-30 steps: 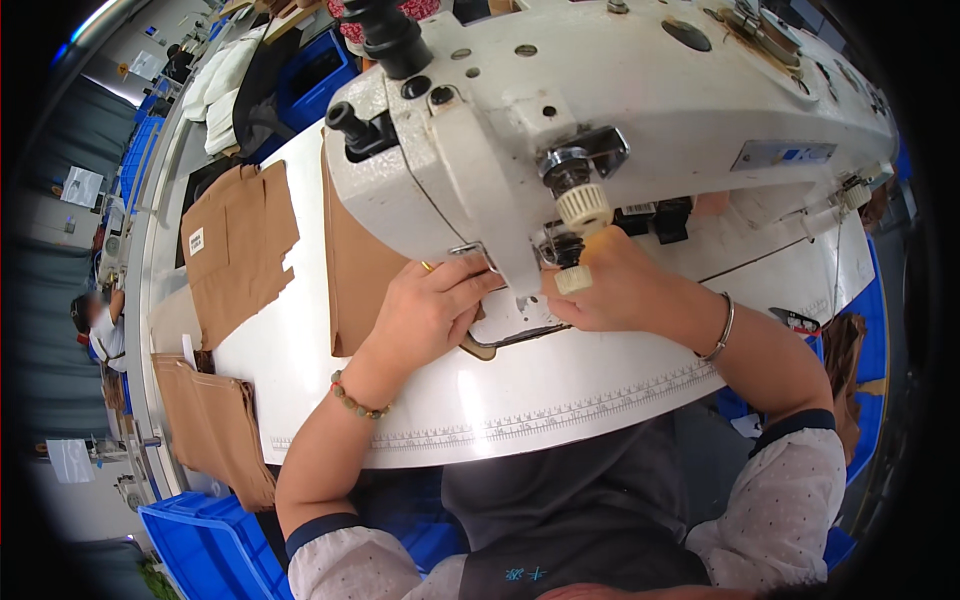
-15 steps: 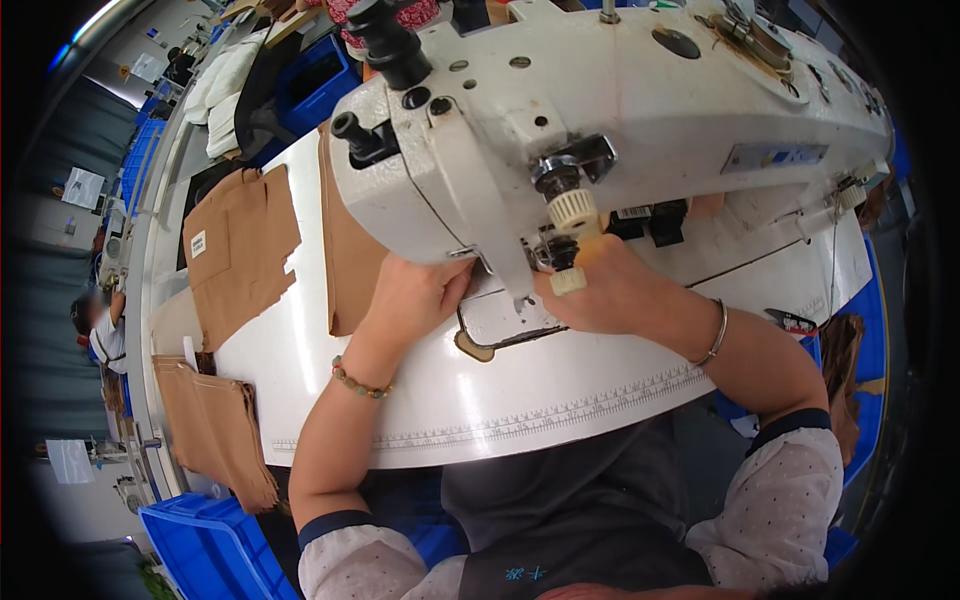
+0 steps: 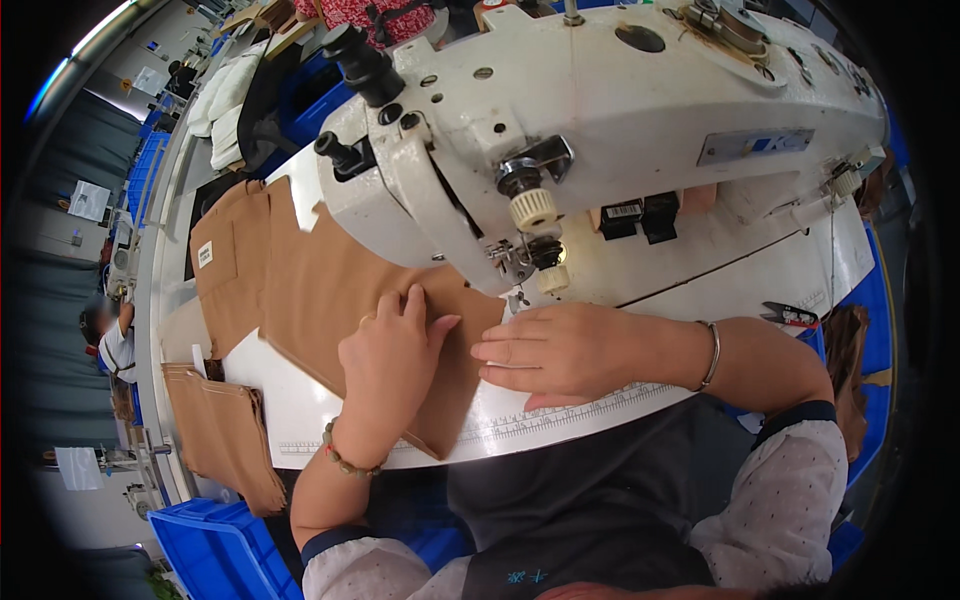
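Observation:
A brown fabric panel [image 3: 330, 290] lies on the white sewing table, slanting from under the sewing machine head [image 3: 400, 200] toward the front edge. My left hand [image 3: 388, 365] rests on top of it, thumb and fingers apart. To the right, my right hand [image 3: 565, 352] is stretched out flat, its fingertips by the panel's right edge and below the needle area. Neither hand grips anything. Part of the panel's far side is hidden behind the machine head.
A second brown piece with a white label [image 3: 225, 265] lies at the left. Stacked brown pieces [image 3: 222, 430] hang over the front left edge above a blue crate [image 3: 215, 545]. Small thread snips [image 3: 790, 315] sit at the right. A printed ruler [image 3: 545, 420] runs along the front edge.
The brown panel has come out from beside the machine and now spreads toward the front edge. Both hands have drawn back from under the machine head, and their fingers have opened.

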The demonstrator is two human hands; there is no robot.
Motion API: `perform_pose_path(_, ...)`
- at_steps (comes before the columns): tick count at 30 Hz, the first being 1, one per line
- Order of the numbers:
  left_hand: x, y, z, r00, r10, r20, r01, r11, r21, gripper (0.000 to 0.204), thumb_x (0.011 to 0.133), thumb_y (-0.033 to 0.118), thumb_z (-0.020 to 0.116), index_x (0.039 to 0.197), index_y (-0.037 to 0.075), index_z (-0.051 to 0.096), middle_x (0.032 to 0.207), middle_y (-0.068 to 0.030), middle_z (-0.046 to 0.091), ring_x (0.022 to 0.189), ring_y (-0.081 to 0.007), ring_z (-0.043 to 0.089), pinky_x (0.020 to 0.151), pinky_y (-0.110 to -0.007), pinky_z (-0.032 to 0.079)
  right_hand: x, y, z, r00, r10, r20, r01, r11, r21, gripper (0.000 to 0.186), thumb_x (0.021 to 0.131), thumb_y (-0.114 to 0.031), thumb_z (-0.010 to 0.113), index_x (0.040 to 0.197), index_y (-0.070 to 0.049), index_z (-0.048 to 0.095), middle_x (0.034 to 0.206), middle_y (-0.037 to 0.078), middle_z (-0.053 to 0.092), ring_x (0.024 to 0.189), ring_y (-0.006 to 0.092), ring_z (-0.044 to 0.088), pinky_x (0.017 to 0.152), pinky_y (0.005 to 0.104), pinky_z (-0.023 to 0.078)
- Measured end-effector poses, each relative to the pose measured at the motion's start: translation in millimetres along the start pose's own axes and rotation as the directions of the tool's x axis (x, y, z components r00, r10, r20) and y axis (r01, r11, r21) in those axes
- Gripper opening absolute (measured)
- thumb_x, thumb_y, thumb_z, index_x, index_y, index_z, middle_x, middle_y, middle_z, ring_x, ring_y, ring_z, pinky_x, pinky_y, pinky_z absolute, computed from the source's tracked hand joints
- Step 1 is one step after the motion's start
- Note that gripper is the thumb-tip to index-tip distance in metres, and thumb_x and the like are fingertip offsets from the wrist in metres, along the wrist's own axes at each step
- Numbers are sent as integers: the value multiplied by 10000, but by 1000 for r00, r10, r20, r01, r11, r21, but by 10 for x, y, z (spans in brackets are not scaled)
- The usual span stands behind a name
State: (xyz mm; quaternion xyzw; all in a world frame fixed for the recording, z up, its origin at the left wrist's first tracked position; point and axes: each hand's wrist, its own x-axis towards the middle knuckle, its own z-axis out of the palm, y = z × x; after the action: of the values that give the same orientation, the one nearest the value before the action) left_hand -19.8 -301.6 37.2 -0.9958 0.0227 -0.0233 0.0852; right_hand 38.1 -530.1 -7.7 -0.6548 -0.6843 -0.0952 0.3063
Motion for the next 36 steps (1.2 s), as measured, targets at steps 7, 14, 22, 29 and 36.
perform_pose_path(7, 218, -2, -63, 862, 348, -369, -451, 858, -244, 285, 827, 248, 798, 1023, 69, 694, 900, -75, 672, 850, -246, 671, 675, -382, 542, 16, -27, 62, 997, -63, 48, 70, 981, -180, 346, 839, -265, 721, 1028, 18, 657, 989, 80, 664, 984, 217, 641, 846, 330, 536)
perform_pose_path(14, 448, -179, 253, 942, 335, 19, -211, 635, -743, 163, 838, 49, 806, 923, 34, 669, 730, -17, 594, 690, -129, 548, 618, -295, 459, -1, 1, 180, 989, -122, -79, 99, 963, -251, 231, 764, -134, 664, 926, 31, 665, 840, 70, 646, 799, 201, 634, 703, 301, 539)
perform_pose_path(22, 441, 20, 263, 994, 105, 35, -28, 537, -843, 107, 875, 74, 792, 889, 1, 715, 726, -7, 656, 633, -88, 522, 590, -252, 441, -22, 34, 148, 980, -174, -94, 119, 899, -422, 150, 672, -153, 647, 743, -24, 619, 720, 41, 562, 695, 172, 586, 594, 298, 491)
perform_pose_path(29, 521, 75, 249, 995, 104, -8, -77, 677, -732, 172, 882, 133, 788, 920, -23, 726, 732, -52, 696, 606, -98, 572, 581, -277, 479, -85, 15, 130, 997, -73, 18, 75, 926, -369, 257, 729, -124, 674, 932, 32, 698, 955, 142, 713, 903, 256, 717, 723, 319, 603)
perform_pose_path(36, 595, 131, 248, 994, 54, -94, -106, 664, -740, 232, 870, 196, 804, 933, -14, 727, 750, -79, 705, 611, -130, 593, 592, -300, 491, -86, 122, 145, 983, -150, -107, 91, 900, -426, 163, 678, -151, 649, 772, -18, 638, 748, 49, 590, 691, 170, 601, 564, 275, 505)
